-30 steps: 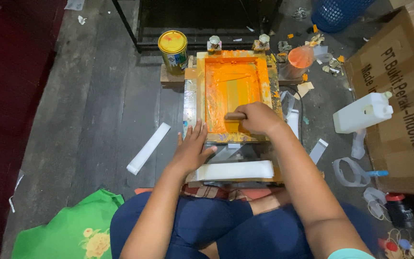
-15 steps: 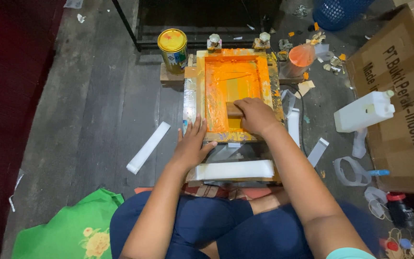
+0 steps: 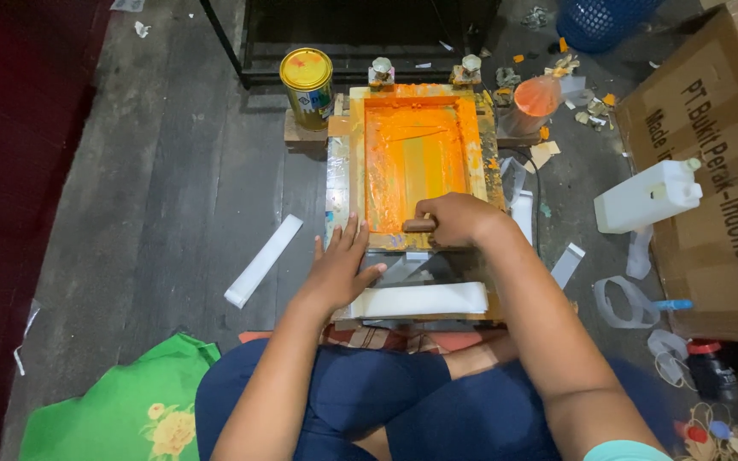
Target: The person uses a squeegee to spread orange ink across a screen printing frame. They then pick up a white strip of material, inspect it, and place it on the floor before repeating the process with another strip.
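Down on the dark wooden floor (image 3: 155,196), between the seated person's knees, sits the printing screen (image 3: 416,162), its wooden frame and mesh smeared thick with orange ink. Right hand (image 3: 459,220) is closed tight around the wooden handle of the squeegee (image 3: 420,225), which sits at the near end of the screen, blade down in the ink. Left hand (image 3: 339,269) lies flat and open, fingers spread, pressing on the near left corner of the frame. So the hands are close together but not touching. Just below them a white folded strip (image 3: 420,300) lies across the board under the screen. Beyond the far left corner stands a yellow-lidded tin (image 3: 307,81). Another white strip (image 3: 264,259) lies loose on the floor to the left, and a white plastic jug (image 3: 647,196) rests on its side to the right, beside a cardboard box (image 3: 711,162).
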